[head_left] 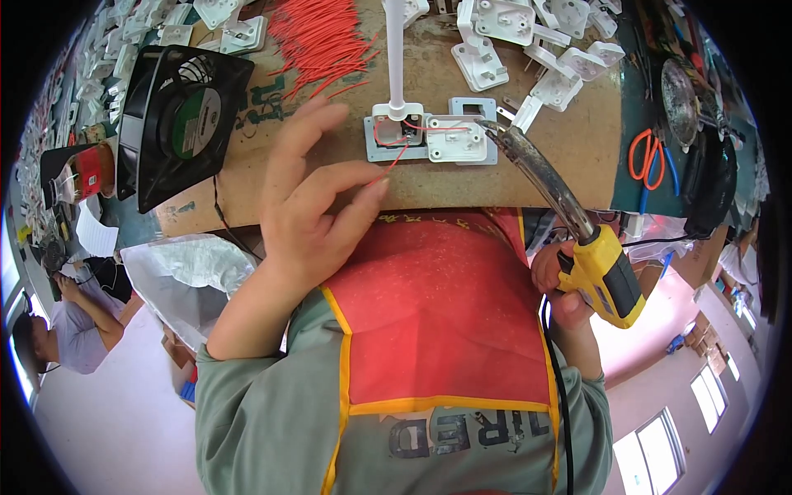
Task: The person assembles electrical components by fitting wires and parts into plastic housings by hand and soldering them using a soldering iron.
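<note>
My left hand (309, 206) pinches the end of a thin red wire (398, 158) between thumb and forefinger, the other fingers raised. This wire runs up into a small square white plastic housing (381, 124) in a grey holder (373, 153). Beside it lies a flat white cover (456, 147), with another red wire crossing between the two. My right hand (563, 285) is closed around the yellow and black handle of a soldering gun (606, 276). Its long metal barrel slants up left, the tip at the cover's upper right corner. A white tube (397, 66) stands over the housing.
A black fan (186, 124) stands at the left. Behind lie a heap of red wires (318, 41) and several white plug housings (553, 87). Orange-handled pliers (646, 157) lie at the right, near a black cable (660, 241). Another person (82, 326) sits far left.
</note>
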`<state>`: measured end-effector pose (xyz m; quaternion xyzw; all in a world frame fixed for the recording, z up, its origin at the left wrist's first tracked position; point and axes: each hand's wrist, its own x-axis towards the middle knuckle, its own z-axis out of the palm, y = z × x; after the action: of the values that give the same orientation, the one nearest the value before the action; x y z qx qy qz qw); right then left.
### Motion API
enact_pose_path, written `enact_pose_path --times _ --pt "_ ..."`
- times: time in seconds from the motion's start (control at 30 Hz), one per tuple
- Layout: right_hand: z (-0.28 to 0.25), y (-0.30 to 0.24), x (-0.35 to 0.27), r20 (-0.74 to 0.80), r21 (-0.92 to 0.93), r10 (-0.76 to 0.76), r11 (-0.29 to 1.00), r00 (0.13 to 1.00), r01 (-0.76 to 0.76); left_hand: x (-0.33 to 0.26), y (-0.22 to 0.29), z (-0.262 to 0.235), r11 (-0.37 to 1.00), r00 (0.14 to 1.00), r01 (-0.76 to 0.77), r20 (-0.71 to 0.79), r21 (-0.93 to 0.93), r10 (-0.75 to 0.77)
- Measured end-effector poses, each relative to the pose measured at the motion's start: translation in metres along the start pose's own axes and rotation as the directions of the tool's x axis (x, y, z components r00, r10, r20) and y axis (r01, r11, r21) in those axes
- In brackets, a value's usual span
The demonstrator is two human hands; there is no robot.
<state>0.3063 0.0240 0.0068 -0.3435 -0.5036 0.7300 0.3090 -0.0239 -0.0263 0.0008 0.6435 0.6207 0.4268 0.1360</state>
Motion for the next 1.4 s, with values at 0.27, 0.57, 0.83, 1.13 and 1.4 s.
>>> enact_pose_path --times 0.27,0.57,0.83,1.13,1.4 --pt "-0.01 0.006 -0.018 0.017 -0.085 -0.033 0.996 0.999 0.034 0.024 0.012 0.037 0.998 0.996 -0.049 -0.07 0.033 0.051" --pt "-0.031 0.017 -0.031 0.11 -0.137 -0.094 0.985 0.989 0.109 0.03 0.015 0.045 0.997 0.999 0.051 -0.002 0.056 -0.051" --pt "-0.029 0.016 -0.032 0.059 -0.106 -0.083 0.99 0.995 0.089 0.034 0.021 0.043 0.995 0.995 0.09 0.048 0.052 -0.093" --pt "-0.019 0.006 -0.023 0.029 -0.266 -0.097 0.958 0.995 0.102 0.039 0.017 0.04 0.993 0.989 0.112 0.097 0.024 -0.114" --pt "-0.009 0.005 -0.018 -0.007 -0.27 -0.16 0.951 0.987 0.152 0.039 0.02 0.041 0.986 0.98 0.165 0.114 -0.021 -0.161"
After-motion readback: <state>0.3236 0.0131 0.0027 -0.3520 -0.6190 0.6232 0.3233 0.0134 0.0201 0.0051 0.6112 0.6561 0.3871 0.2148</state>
